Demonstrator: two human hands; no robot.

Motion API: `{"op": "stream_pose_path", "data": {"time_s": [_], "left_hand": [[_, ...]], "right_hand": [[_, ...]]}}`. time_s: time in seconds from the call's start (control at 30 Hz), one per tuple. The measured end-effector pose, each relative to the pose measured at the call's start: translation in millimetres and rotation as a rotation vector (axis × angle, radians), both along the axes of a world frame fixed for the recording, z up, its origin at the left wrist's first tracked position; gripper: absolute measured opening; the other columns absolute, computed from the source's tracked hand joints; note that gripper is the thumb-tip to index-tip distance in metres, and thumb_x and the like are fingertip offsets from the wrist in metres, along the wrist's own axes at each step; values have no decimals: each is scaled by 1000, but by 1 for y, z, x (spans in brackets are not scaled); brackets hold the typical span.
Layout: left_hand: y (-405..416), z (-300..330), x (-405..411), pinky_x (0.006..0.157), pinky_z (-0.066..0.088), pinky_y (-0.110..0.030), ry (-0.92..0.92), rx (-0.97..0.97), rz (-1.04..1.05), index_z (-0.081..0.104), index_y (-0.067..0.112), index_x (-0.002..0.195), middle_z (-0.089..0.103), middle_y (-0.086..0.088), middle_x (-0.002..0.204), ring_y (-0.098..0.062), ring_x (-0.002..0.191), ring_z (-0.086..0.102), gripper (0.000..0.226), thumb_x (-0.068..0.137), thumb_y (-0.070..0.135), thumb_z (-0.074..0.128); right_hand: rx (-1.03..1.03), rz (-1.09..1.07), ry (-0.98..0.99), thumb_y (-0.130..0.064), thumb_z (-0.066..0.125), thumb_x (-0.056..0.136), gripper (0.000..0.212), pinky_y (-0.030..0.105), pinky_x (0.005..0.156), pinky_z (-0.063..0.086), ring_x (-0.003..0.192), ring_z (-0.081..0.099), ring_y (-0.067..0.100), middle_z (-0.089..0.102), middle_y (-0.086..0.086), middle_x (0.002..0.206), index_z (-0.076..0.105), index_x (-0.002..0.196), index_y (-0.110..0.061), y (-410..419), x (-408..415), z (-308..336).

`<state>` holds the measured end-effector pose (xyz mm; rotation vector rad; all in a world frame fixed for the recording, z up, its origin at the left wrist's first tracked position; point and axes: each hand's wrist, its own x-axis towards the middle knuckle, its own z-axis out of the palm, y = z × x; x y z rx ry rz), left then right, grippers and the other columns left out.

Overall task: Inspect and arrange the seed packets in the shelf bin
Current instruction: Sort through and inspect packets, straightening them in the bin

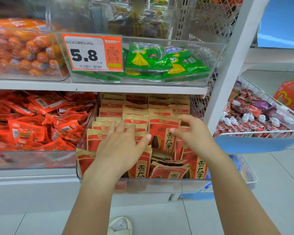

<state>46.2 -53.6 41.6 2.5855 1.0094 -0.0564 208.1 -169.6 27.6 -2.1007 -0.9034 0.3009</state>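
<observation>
With my left hand (120,146) flat, fingers spread, and right hand (192,133) loosely open over the red-and-tan paper seed packets (163,133) in the clear plastic shelf bin (159,184), I judge them light, crinkly, best pinched by top edges.

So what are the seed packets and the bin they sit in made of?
The seed packets look like matte brown kraft paper printed red: dull, with crimped top edges. A lining inside cannot be seen. The bin looks like clear hard plastic, maybe acrylic: you can see packets through its glossy front wall, which holds a straight edge.
</observation>
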Motion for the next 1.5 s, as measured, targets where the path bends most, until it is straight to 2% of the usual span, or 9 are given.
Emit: {"op": "stream_pose_path", "data": {"time_s": [0.1,0.23,0.5,0.63,0.73,0.83,1.03,1.3,1.5], "left_hand": [[-1,1,0,119,14,-48,-4,7,-1,17,29,155,0,3,165,-20,151,-12,73,94,70,19],[-1,1,0,120,14,-47,-5,10,-6,18,29,155,0,3,165,-20,151,-12,72,94,69,19],[-2,2,2,119,15,-46,3,17,-6,19,30,154,2,3,165,-19,151,-11,71,95,68,18],[-2,2,3,120,15,-45,9,18,-15,20,29,154,5,2,165,-20,152,-6,70,95,66,18],[1,2,3,118,20,-45,10,35,-24,27,27,153,17,1,163,-20,151,6,70,95,67,19],[-1,2,2,118,21,-44,22,61,-30,32,25,151,25,3,161,-20,151,10,71,96,66,18],[-6,0,1,116,26,-43,-105,124,22,32,28,150,12,1,164,-22,150,15,68,95,66,22],[-8,-1,5,75,47,-30,-221,133,-8,57,29,130,61,9,128,-13,109,59,51,98,59,32],[-12,2,1,87,50,-32,-353,5,-47,57,35,128,63,15,123,-8,108,58,49,95,63,33]], "right_hand": [[-171,-88,-147,-26,74,86,12,31,79,49,85,60,16,63,-5,110,64,91,-30,2,1,-4],[-195,-81,-208,-21,73,87,12,25,77,39,92,57,17,59,-2,102,64,87,-30,6,0,-6],[-148,-83,-197,-19,62,94,19,21,67,39,86,55,13,62,1,106,67,113,-22,8,-1,-2],[-173,-54,-159,-27,63,94,44,25,81,47,98,61,14,59,0,127,52,137,-30,3,-7,8],[-111,-28,-182,-30,64,93,27,36,86,54,101,61,11,62,-3,118,64,119,-32,-10,-16,29],[-229,82,-158,-33,71,88,12,29,98,45,113,55,6,64,-14,118,74,100,-34,-30,-29,41],[-547,243,-234,-40,72,85,27,30,99,45,120,51,6,62,-20,125,71,112,-40,-35,-43,35],[-519,143,-428,-29,49,98,26,36,99,41,114,54,20,70,-6,113,69,114,-34,-21,-46,28],[-412,24,-505,-32,51,99,20,30,79,40,101,60,23,69,-2,105,69,108,-29,-14,-40,28]]}}
